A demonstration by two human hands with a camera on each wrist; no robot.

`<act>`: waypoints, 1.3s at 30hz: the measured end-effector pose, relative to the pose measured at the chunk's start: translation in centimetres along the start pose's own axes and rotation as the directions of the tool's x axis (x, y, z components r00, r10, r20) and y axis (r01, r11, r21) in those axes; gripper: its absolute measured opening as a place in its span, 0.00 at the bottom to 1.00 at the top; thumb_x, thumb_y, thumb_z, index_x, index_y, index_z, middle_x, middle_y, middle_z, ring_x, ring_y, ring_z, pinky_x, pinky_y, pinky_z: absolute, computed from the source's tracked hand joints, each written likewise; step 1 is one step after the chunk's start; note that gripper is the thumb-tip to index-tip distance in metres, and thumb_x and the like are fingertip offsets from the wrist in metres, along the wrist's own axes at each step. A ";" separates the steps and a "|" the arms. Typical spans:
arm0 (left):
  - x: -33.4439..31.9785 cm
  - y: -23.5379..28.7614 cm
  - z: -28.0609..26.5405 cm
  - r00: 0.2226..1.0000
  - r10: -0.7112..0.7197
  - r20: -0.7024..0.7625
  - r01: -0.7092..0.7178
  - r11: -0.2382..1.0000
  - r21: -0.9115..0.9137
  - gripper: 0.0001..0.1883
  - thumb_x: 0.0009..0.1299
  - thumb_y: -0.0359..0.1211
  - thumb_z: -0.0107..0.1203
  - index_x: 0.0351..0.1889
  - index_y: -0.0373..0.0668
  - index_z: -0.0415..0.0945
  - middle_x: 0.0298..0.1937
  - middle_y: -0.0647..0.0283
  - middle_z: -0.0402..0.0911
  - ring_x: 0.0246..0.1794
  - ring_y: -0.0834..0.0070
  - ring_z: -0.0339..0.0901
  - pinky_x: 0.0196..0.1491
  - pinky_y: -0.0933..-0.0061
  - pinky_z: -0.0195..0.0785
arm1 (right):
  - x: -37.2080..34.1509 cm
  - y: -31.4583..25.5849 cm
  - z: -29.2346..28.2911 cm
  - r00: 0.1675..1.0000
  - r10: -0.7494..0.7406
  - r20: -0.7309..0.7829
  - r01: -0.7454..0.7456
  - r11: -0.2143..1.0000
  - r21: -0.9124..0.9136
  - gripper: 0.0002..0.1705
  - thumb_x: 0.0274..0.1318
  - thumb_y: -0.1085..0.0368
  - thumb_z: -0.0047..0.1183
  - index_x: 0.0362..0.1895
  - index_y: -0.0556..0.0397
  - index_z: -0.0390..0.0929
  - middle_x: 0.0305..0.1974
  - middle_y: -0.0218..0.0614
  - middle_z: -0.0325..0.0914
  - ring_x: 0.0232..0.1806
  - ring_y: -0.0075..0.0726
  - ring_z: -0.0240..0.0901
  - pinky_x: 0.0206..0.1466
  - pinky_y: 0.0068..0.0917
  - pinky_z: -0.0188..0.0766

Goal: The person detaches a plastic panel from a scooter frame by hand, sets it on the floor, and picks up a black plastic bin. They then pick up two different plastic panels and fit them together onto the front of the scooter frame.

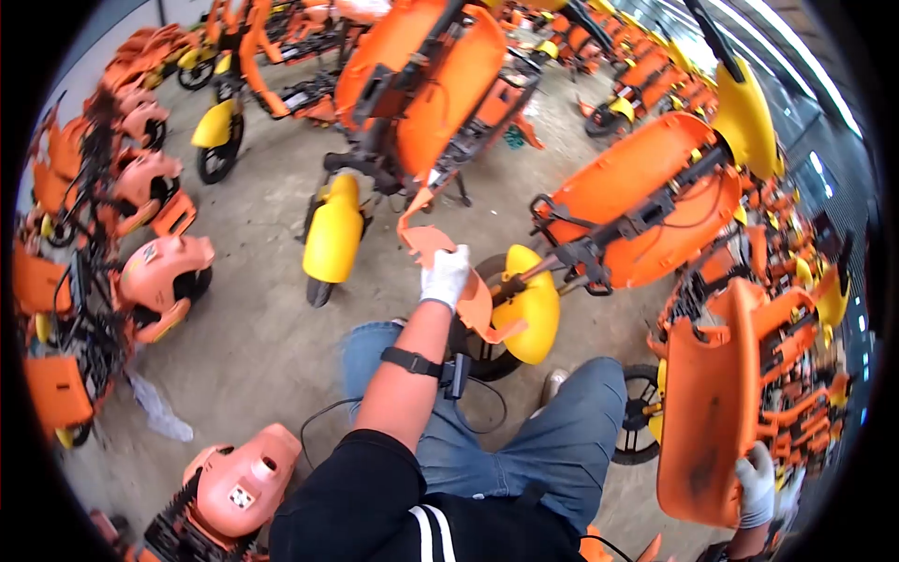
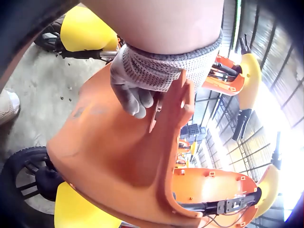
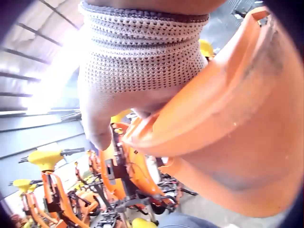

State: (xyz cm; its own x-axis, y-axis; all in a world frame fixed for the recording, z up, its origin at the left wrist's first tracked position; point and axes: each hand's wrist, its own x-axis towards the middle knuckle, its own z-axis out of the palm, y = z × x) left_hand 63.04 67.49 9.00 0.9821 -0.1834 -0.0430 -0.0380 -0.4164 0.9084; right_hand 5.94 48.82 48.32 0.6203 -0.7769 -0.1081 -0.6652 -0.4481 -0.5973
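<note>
In the head view my gloved left hand (image 1: 447, 277) is stretched out over the bike row and grips a curved orange plastic panel (image 1: 428, 243). The left wrist view shows the broad smooth face of that panel (image 2: 109, 152), with gloved fingers (image 2: 135, 100) curled at its upper edge. Far to the right, my gloved right hand (image 1: 755, 485) holds a longer, trough-shaped orange panel (image 1: 707, 403) by its lower edge. Dark scuffs mark this panel (image 3: 237, 137) in the right wrist view, where part of the fingers is hidden behind its rim.
A yellow front fender (image 1: 534, 318) over a wheel stands just beyond my knees. Another yellow fender (image 1: 334, 229) is left of it. Partly stripped orange bikes (image 1: 646, 197) surround me. A pink-orange shell (image 1: 248, 482) lies at lower left, and a plastic bag (image 1: 159, 409) on the floor.
</note>
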 end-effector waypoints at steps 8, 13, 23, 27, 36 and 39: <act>-1.3 0.4 -3.4 0.997 -0.008 -0.076 0.010 1.000 0.019 0.16 0.68 0.46 0.50 0.39 0.45 0.80 0.32 0.49 0.83 0.35 0.54 0.83 0.42 0.54 0.75 | 3.7 -14.1 3.3 0.929 -0.351 -0.117 0.366 0.916 0.164 0.31 0.51 0.74 0.51 0.62 0.66 0.68 0.52 0.38 0.77 0.52 0.27 0.73 0.56 0.25 0.70; -2.6 2.1 -5.9 0.997 0.029 -0.068 -0.014 0.978 0.209 0.08 0.71 0.37 0.46 0.39 0.54 0.77 0.34 0.52 0.81 0.36 0.51 0.83 0.41 0.46 0.74 | 8.2 -19.7 8.4 0.938 -0.341 0.057 0.268 0.820 0.505 0.29 0.58 0.68 0.57 0.62 0.68 0.68 0.51 0.38 0.78 0.49 0.28 0.76 0.53 0.25 0.73; -4.2 0.8 -6.0 0.854 0.516 -0.069 -0.331 0.640 0.694 0.03 0.64 0.32 0.53 0.30 0.47 0.77 0.26 0.54 0.81 0.30 0.56 0.83 0.29 0.51 0.75 | 14.8 -20.1 16.8 0.706 -0.696 0.133 0.667 0.716 0.208 0.22 0.46 0.77 0.57 0.49 0.62 0.74 0.41 0.34 0.80 0.43 0.22 0.75 0.46 0.23 0.73; -2.6 -0.8 -2.8 0.949 0.266 -0.171 -0.155 0.863 0.481 0.12 0.67 0.38 0.48 0.37 0.44 0.81 0.35 0.49 0.84 0.37 0.53 0.83 0.40 0.53 0.75 | 13.0 -23.9 17.0 0.575 -0.797 0.185 0.750 0.603 0.270 0.23 0.40 0.81 0.59 0.46 0.61 0.73 0.36 0.39 0.81 0.39 0.27 0.77 0.45 0.25 0.73; -4.5 -0.6 -0.5 0.992 0.027 -0.120 0.005 0.966 0.258 0.20 0.68 0.44 0.47 0.40 0.38 0.83 0.39 0.46 0.84 0.41 0.49 0.83 0.47 0.51 0.75 | 4.5 -33.6 30.6 -0.194 -0.918 0.347 0.940 -0.276 -0.203 0.19 0.44 0.66 0.59 0.46 0.47 0.79 0.28 0.32 0.74 0.34 0.43 0.75 0.38 0.38 0.70; -6.2 -0.9 0.0 0.986 0.098 -0.137 -0.048 0.944 0.326 0.18 0.68 0.42 0.47 0.40 0.39 0.82 0.38 0.47 0.84 0.40 0.50 0.83 0.45 0.51 0.75 | 3.0 -34.4 38.1 -0.313 -0.873 0.374 0.899 -0.400 -0.179 0.14 0.50 0.64 0.53 0.45 0.44 0.79 0.28 0.30 0.73 0.35 0.39 0.75 0.39 0.37 0.69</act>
State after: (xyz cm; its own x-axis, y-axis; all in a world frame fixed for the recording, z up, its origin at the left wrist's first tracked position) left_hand 56.96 69.04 8.48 0.9897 -0.0996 0.1031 -0.1434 -0.6748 0.7239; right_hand 46.50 78.75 38.23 0.5416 0.8002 0.2576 0.7494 -0.5985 0.2833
